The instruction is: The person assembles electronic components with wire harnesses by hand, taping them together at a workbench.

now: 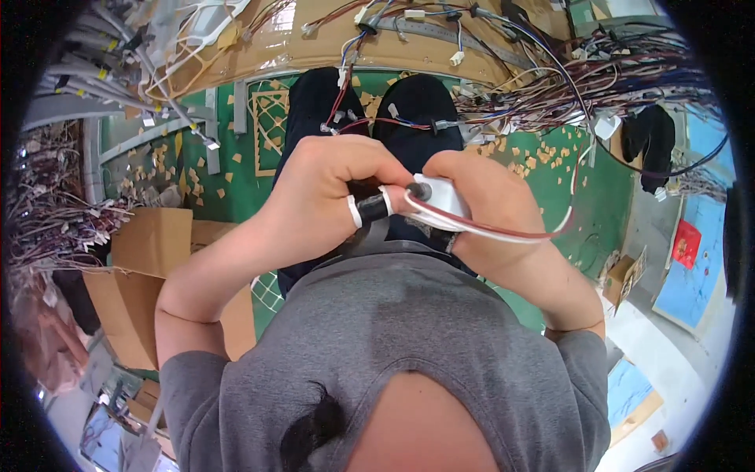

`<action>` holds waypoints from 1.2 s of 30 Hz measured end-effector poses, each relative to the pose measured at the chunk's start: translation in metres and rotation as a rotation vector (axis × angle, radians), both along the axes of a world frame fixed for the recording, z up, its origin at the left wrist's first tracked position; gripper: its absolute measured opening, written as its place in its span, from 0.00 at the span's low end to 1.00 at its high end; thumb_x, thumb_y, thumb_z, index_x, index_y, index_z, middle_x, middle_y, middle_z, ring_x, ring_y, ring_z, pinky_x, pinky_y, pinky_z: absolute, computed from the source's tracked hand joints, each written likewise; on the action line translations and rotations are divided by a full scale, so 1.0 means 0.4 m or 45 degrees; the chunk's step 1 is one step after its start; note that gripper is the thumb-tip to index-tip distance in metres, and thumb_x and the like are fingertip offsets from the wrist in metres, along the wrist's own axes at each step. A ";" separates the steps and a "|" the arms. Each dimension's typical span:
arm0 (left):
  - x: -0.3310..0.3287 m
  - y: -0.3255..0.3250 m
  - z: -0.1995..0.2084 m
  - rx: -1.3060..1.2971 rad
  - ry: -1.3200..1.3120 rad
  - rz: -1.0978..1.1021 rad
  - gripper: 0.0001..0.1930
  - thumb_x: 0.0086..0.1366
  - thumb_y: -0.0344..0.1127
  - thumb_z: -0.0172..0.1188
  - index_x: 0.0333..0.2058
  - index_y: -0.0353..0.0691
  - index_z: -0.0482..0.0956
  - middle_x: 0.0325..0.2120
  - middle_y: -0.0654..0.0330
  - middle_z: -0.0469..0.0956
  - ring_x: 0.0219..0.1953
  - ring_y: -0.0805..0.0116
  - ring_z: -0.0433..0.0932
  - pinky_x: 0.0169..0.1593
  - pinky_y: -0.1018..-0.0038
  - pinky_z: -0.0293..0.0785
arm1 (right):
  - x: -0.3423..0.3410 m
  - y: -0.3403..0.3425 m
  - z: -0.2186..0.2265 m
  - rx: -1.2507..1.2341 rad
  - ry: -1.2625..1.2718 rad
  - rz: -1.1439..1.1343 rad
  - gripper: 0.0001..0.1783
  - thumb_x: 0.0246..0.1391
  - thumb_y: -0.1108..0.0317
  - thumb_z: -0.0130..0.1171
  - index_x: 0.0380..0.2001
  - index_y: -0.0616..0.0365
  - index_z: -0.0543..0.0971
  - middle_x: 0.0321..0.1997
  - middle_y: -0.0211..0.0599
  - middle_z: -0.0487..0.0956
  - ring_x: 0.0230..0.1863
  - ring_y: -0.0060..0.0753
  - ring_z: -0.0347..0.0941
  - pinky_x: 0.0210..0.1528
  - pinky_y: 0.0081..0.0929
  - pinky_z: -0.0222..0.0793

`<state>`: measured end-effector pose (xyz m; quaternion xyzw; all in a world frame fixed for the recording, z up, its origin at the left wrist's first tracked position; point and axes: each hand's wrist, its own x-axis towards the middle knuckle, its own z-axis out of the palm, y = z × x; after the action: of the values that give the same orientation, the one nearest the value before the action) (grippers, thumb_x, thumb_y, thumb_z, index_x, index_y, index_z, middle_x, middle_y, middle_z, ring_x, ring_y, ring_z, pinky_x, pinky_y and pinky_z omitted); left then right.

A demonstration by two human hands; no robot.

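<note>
Presently I log, through the head camera: one white part (448,200), small, with a round dark grey tip (422,191), held in the air over the lap (421,98), nearer the torso (393,307) than the worktop (393,63).

Left hand (314,185): narrow, thumb and forefinger pinched close at the grey tip; dark tape (372,210) rings one digit. Right hand (499,197): closed on the white part; its fingers beneath are hidden, so I cannot tell how they lie.

Reason for hold, by my judgement: the right steadies the bulk while the left has fine control of the tip; nearness to the body probably aids sight.

Red and white wires (503,230): one slack loop, bowed rightward across the heel of the right hand, likely so that nothing tugs.

Orientation: tip to the left, facing the left fingertips; long axis apparently left to right, dipping toward the right palm. Far end covered; I enter this with caution.

Adjacent stock: a wire bundle (605,86), beyond the right hand.
</note>
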<state>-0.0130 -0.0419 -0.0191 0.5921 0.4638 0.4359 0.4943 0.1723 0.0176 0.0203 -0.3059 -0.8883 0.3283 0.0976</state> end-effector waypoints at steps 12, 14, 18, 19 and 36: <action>-0.013 0.015 -0.045 -0.461 -0.540 -0.165 0.09 0.56 0.30 0.60 0.34 0.35 0.73 0.33 0.66 0.68 0.33 0.80 0.69 0.38 0.81 0.67 | -0.006 -0.002 -0.037 0.040 0.065 -0.133 0.17 0.40 0.69 0.63 0.36 0.59 0.72 0.34 0.42 0.74 0.35 0.43 0.73 0.36 0.30 0.68; -0.020 0.018 -0.019 -0.454 -0.524 -0.201 0.08 0.56 0.30 0.59 0.34 0.35 0.73 0.33 0.66 0.68 0.34 0.80 0.69 0.38 0.81 0.67 | 0.004 0.011 -0.027 -0.235 0.127 -0.137 0.17 0.40 0.69 0.63 0.36 0.60 0.72 0.34 0.40 0.75 0.36 0.38 0.74 0.37 0.28 0.69; -0.027 0.010 -0.014 -0.508 -0.409 -0.222 0.06 0.59 0.32 0.56 0.32 0.36 0.73 0.29 0.67 0.68 0.32 0.80 0.69 0.34 0.83 0.66 | 0.038 0.017 -0.020 -1.193 0.365 -0.225 0.21 0.44 0.65 0.60 0.42 0.60 0.71 0.40 0.37 0.75 0.43 0.32 0.72 0.43 0.25 0.68; -0.026 0.003 -0.010 -0.638 -0.340 -0.198 0.06 0.60 0.34 0.55 0.31 0.37 0.73 0.28 0.67 0.68 0.31 0.80 0.68 0.34 0.82 0.65 | 0.046 0.010 -0.016 -1.536 0.450 -0.265 0.22 0.45 0.64 0.59 0.45 0.60 0.71 0.43 0.36 0.75 0.45 0.31 0.71 0.46 0.25 0.67; 0.043 0.022 -0.011 0.335 0.279 0.101 0.12 0.42 0.24 0.62 0.29 0.41 0.73 0.38 0.60 0.67 0.49 0.57 0.66 0.55 0.58 0.53 | 0.076 0.047 -0.039 -2.055 0.596 -0.203 0.31 0.42 0.59 0.59 0.46 0.66 0.62 0.42 0.41 0.72 0.42 0.28 0.71 0.43 0.22 0.67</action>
<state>0.0042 -0.0332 -0.0235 0.6768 0.4769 0.4449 0.3415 0.2026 0.0365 0.0049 -0.2677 -0.3140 0.9093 0.0535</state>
